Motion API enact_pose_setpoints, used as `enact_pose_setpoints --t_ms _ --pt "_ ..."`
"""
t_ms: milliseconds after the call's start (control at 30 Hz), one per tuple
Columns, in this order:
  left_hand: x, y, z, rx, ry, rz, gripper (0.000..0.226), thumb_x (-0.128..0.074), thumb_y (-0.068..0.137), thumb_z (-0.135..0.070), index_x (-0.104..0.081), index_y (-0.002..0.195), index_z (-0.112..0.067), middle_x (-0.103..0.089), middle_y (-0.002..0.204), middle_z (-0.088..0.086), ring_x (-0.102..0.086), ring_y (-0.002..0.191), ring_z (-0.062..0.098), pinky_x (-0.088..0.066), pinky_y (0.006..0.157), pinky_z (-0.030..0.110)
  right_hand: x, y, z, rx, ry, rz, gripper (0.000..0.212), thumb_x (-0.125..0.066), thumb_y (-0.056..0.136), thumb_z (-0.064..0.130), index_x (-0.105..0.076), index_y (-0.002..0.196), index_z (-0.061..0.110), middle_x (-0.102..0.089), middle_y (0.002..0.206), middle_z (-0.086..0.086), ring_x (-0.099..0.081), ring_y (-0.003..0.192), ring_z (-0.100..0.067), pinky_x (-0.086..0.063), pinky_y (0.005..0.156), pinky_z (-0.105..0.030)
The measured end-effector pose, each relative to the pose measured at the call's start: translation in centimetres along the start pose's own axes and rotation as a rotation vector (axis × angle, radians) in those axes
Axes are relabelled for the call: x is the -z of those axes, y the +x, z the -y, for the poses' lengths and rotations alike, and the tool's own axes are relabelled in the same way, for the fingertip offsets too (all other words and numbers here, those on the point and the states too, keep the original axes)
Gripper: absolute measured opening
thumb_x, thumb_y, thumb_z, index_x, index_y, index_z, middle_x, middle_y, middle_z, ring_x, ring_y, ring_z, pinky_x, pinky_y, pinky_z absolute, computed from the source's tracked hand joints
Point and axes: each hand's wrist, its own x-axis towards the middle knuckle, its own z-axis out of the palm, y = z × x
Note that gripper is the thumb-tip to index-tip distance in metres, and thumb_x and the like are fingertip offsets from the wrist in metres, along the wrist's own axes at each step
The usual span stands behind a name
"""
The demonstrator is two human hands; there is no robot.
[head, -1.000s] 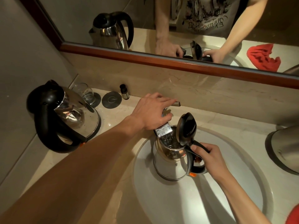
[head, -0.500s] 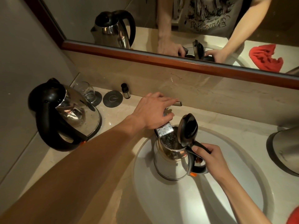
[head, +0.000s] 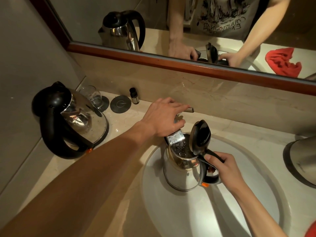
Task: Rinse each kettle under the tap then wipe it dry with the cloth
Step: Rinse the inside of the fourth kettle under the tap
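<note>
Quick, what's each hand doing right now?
Left hand: fingers lie over the tap; whether it grips can't be told.
Right hand: holding the kettle by its handle.

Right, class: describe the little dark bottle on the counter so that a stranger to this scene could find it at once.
Start at the kettle standing on the counter left of the sink. Along the back wall behind it come a drinking glass, a round grey disc, then the small bottle. It alone is dark, upright and capped, and it is the narrowest thing in that row.
</note>
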Motion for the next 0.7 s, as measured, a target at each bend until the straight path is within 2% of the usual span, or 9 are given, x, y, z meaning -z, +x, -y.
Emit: enact_pose_setpoints --t_ms 300,533,700 --pt "-0.09 0.02 0.02 -0.007 -0.006 -0.008 0.062 -0.031 0.090 -0.054 -0.039 0.149 -0.035 -0.052 0.145 -0.012 -0.044 0.126 0.015 -0.035 0.098 0.035 0.15 -0.03 0.17 -0.002 0.000 0.005 0.062 -0.070 0.064 0.053 -0.064 0.065 -0.008 -0.053 0.056 -0.011 -0.048 0.055 -0.021 -0.041 0.055 -0.021" --pt "0.01 -0.04 0.04 -0.018 -0.003 -0.009 0.063 -0.030 0.090 -0.055 -0.039 0.149 -0.033 -0.052 0.144 -0.011 -0.044 0.126 0.015 -0.034 0.098 0.035 0.04 0.02 0.63 -0.014 -0.015 0.037 0.039 -0.069 0.066 0.053 -0.073 0.057 0.016 -0.055 0.056 -0.009 -0.049 0.056 -0.019 -0.041 0.056 -0.022" --pt "0.09 -0.06 -0.01 -0.028 0.001 -0.008 0.066 -0.028 0.091 -0.054 -0.032 0.153 -0.032 -0.048 0.149 -0.011 -0.041 0.131 0.017 -0.035 0.097 0.037 -0.02 0.18 0.86 -0.008 -0.034 0.040 0.041 -0.070 0.066 0.055 -0.072 0.057 0.015 -0.056 0.056 -0.008 -0.050 0.055 -0.018 -0.042 0.056 -0.021"
